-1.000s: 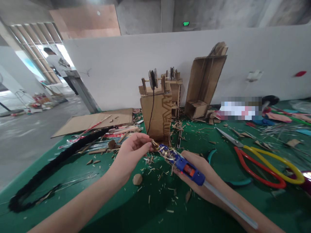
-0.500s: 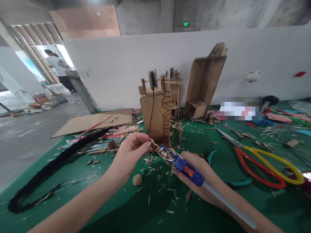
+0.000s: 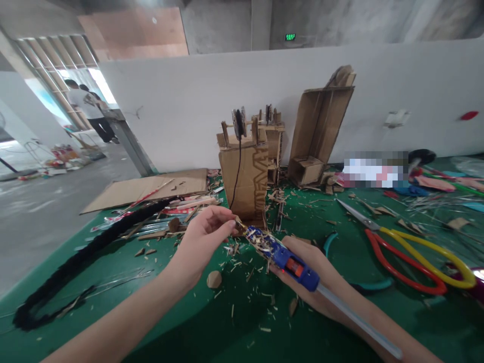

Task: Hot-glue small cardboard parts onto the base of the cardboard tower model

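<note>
Nearest me, the right hand (image 3: pixel 313 267) is wrapped around a blue glue gun (image 3: pixel 282 254), a clear glue stick (image 3: pixel 355 317) trailing back over the forearm. The nozzle points up and left to the left hand (image 3: pixel 206 237), whose fingertips (image 3: pixel 229 222) are pinched narrow on a small cardboard piece (image 3: pixel 239 224) right at the tip — too small to see how it sits. To do this well, I'd say keep the gun steady, squeeze gently and hold the fingertips clear of the hot glue. Cardboard scraps (image 3: pixel 242 262) litter the green worktop (image 3: pixel 234 327). Further right lie red-and-yellow scissors (image 3: pixel 408 254); beyond stands a cardboard tower (image 3: pixel 245 176) — a black cord hanging down its front.
</note>
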`<state>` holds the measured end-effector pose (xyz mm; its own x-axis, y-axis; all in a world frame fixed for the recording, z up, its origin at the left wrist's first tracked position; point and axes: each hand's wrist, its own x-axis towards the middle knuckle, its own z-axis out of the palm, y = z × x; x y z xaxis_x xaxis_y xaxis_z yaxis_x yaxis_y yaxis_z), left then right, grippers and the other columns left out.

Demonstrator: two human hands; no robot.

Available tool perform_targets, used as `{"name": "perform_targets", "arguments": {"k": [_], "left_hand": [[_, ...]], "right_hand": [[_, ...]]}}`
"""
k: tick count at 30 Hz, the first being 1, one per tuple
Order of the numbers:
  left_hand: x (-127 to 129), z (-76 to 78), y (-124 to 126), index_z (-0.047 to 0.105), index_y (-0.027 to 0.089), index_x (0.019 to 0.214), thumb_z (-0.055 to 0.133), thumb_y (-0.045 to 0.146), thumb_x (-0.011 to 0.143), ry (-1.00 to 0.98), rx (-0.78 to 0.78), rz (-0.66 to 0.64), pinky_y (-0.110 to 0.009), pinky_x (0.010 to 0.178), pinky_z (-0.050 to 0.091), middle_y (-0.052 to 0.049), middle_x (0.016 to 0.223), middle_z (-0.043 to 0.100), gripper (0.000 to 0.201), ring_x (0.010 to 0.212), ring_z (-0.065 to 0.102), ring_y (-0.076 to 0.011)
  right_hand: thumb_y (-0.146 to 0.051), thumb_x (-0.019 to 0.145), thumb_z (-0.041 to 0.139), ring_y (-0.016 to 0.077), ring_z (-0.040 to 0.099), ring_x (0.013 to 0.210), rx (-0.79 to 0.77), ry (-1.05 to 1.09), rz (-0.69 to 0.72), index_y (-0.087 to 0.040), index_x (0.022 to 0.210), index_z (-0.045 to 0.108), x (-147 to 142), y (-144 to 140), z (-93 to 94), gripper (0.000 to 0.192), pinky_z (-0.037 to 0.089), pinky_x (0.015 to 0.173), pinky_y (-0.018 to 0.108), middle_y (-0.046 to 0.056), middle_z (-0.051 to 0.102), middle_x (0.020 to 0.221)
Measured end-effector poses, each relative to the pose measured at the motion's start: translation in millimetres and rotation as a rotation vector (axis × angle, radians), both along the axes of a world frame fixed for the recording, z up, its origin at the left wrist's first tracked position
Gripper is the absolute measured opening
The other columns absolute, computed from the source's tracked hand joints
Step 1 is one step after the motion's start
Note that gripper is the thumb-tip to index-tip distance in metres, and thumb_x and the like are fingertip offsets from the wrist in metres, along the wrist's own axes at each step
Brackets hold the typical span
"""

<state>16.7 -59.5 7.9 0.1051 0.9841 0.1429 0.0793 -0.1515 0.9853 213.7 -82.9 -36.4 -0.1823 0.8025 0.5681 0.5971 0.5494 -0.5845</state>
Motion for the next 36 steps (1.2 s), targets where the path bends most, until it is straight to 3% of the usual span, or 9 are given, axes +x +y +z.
{"name": "perform_targets", "arguments": {"k": [8, 23, 31, 36], "left_hand": [[0.7, 0.0, 0.3, 0.054, 0.018, 0.090, 0.059, 0.026, 0.079, 0.011, -0.003, -0.015, -0.023, 0.064, 0.044, -0.001, 0.084, 0.062, 0.015, 0.072, 0.058, -0.0109], [0.4, -0.6, 0.6, 0.055, 0.018, 0.090, 0.061, 0.026, 0.078, 0.016, 0.004, -0.026, -0.024, 0.066, 0.045, -0.001, 0.083, 0.062, 0.016, 0.074, 0.058, -0.0115], [2.3, 1.9, -0.9, 0.055, 0.018, 0.089, 0.061, 0.028, 0.077, 0.020, -0.007, -0.015, -0.026, 0.067, 0.046, -0.002, 0.084, 0.062, 0.017, 0.074, 0.059, -0.0131], [2.1, 2.4, -1.2, 0.056, 0.018, 0.089, 0.062, 0.026, 0.076, 0.010, -0.013, -0.024, -0.026, 0.069, 0.046, -0.001, 0.083, 0.063, 0.017, 0.073, 0.059, -0.0120]], "right_hand": [[-0.031, 0.072, 0.050, 0.0102, 0.046, 0.047, -0.010, 0.062, 0.045, -0.021, 0.061, 0.044, -1.3, -0.8, 2.2, 0.016, 0.038, 0.042, 0.022, -0.002, 0.049, 0.057], [-0.033, 0.070, 0.053, 0.0101, 0.041, 0.046, 0.018, 0.008, -0.028, -0.022, 0.060, 0.044, -0.5, -0.3, 1.5, 0.018, 0.034, 0.041, 0.022, -0.003, 0.044, 0.054], [-0.030, 0.070, 0.051, 0.0110, 0.047, 0.049, -0.004, -0.013, 0.025, -0.021, 0.062, 0.043, 2.6, 2.5, 3.2, 0.014, 0.038, 0.045, 0.022, -0.002, 0.049, 0.057], [-0.033, 0.069, 0.051, 0.0112, 0.047, 0.048, 0.094, -0.026, 0.025, -0.022, 0.059, 0.041, 4.8, 6.3, 1.0, 0.018, 0.037, 0.045, 0.021, -0.002, 0.047, 0.054]]}}
